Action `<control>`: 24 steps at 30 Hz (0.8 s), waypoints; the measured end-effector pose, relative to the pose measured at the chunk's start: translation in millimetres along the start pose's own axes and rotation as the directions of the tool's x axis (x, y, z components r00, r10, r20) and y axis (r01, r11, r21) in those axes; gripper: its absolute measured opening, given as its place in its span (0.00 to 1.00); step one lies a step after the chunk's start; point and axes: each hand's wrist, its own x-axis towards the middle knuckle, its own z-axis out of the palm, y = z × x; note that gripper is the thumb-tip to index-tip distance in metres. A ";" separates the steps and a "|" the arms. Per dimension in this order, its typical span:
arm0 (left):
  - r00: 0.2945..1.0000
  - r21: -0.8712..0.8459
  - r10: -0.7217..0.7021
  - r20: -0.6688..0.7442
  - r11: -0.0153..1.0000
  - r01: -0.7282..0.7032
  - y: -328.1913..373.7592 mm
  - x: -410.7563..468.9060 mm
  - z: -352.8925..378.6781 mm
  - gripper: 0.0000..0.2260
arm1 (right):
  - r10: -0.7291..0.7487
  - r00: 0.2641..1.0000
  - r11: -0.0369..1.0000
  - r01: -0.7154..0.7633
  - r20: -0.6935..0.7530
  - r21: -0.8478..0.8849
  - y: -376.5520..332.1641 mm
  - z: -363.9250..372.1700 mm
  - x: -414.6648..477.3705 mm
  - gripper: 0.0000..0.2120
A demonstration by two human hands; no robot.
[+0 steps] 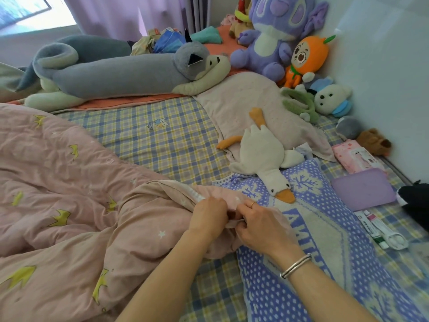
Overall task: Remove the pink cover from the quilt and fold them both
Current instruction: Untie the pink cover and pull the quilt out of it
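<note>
Pink crown-printed cover (69, 182), its edge pinched by our left hand (210, 216) and right hand (257, 225), could tear or jam at any fastening if we yank, or drag the white goose plush (262, 156) nearby. It lies rumpled and puffy over the left side of the plaid bed (162, 140) — quilt seemingly inside.

L hand (210, 214) + R hand (260, 225) pinch pink cover (69, 205) edge | goose toy (262, 156) beside
</note>
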 end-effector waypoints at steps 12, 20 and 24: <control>0.858 -0.515 -0.473 -0.202 0.796 0.318 -61.1 1.1 -21.5 0.11 | 0.210 0.977 0.977 -0.209 -0.027 0.039 14.9 -8.4 -0.9 0.07; 0.898 -0.569 -0.362 -0.252 0.806 0.165 -75.1 -19.8 -48.5 0.08 | 0.040 0.994 0.998 -0.035 0.104 -0.047 -51.7 -7.1 54.3 0.22; 0.894 -0.682 -0.371 -0.251 0.723 0.109 -87.4 -35.1 -55.2 0.10 | 0.044 0.992 0.994 -0.055 0.115 0.096 -107.1 19.8 86.2 0.18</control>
